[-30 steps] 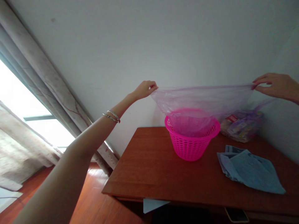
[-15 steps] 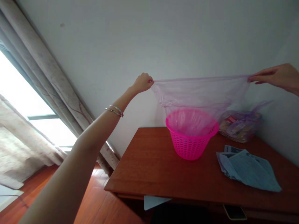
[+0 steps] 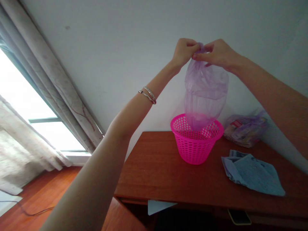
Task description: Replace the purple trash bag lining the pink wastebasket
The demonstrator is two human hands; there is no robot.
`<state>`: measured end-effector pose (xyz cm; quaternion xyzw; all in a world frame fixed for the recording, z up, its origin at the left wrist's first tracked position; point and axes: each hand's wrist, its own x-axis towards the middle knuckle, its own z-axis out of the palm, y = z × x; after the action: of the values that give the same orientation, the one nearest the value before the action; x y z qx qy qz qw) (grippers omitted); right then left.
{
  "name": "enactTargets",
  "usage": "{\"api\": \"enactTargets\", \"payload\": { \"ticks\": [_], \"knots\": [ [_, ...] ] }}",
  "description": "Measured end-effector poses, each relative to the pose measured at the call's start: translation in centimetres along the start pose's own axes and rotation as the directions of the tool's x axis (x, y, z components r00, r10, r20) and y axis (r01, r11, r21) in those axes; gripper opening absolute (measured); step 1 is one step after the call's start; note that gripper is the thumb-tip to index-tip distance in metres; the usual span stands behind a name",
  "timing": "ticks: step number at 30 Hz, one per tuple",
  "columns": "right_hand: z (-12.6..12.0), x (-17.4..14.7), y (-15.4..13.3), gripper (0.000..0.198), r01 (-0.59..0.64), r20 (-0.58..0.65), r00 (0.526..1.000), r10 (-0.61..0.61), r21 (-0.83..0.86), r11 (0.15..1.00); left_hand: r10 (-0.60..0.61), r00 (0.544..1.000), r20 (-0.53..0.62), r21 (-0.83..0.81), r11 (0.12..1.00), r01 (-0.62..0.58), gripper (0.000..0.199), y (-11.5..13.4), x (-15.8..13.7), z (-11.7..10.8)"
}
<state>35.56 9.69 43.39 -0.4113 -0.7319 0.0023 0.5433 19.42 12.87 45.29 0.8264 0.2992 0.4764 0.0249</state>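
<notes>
Both hands meet at the gathered top of a thin, see-through purple plastic bag (image 3: pixel 206 86). My left hand (image 3: pixel 184 51) pinches the bunched edge, with two silver bracelets on that forearm. From the other side, my right hand (image 3: pixel 218 54) grips the same bunch, thumb and fingers closed round it. Below them the bag hangs puffed out, and its lower end dips inside a bright pink plastic basket (image 3: pixel 195 150) with holes in its wall. Upright on the wooden desk, the basket is touched by neither hand.
On the brown desk (image 3: pixel 149 173), right of the basket, lie folded blue-grey cloths or papers (image 3: pixel 257 175). Behind them a tied purple bag of items (image 3: pixel 247 130) rests against the wall. A phone (image 3: pixel 239 217) sits below the front edge. A curtained window (image 3: pixel 43 109) stands left.
My hands have come together and risen, bunching the bag's mouth that was stretched wide between them. The bag has lifted partly out of the basket and now hangs narrower.
</notes>
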Motion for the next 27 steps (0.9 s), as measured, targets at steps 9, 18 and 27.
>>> {"api": "enactTargets", "payload": {
  "ticks": [9,18,27],
  "knots": [
    [0.3,-0.5,-4.3,0.05,-0.046,-0.019,0.999,0.044,-0.146,0.988,0.068,0.998,0.002,-0.107,0.992,-0.068,0.026,0.6,-1.1,-0.9],
    [-2.1,-0.9,-9.1,0.062,0.02,-0.069,0.997,-0.027,-0.088,0.996,0.143,0.984,-0.108,-0.176,0.971,-0.161,0.034,3.3,-1.4,-4.2],
    [-6.6,-5.2,-16.1,0.043,-0.021,-0.172,0.985,0.033,0.071,0.997,0.006,0.877,-0.48,-0.2,0.973,-0.117,0.03,2.4,-21.3,-7.9]
  ]
}}
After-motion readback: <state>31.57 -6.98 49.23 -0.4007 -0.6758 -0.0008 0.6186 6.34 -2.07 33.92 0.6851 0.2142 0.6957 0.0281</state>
